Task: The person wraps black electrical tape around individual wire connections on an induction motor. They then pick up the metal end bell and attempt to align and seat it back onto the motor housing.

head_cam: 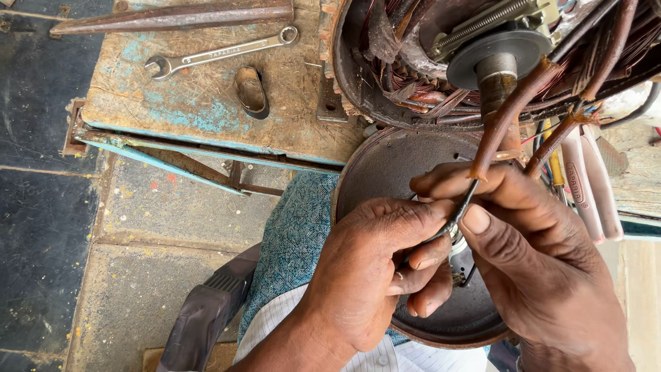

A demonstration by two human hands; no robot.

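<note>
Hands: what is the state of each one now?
Left hand: closed, pinching the dark wire.
Right hand: closed, pinching the same wire.

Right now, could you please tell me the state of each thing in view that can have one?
Left hand: pinching the dark wire.
Right hand: pinching the same wire.
Dark wire: held between both hands.
Motor winding: opened, leads loose.
Round cover: off, lying under the hands.
Spanner: lying unused on the bench.

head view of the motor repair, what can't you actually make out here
- Wire end: pinched between left hand and right hand; fingers hide its tip.
- Motor stator: cut off by the top edge.
- Round metal cover: its centre is hidden behind both hands.
- Pliers handles: jaws hidden behind the windings.
</note>
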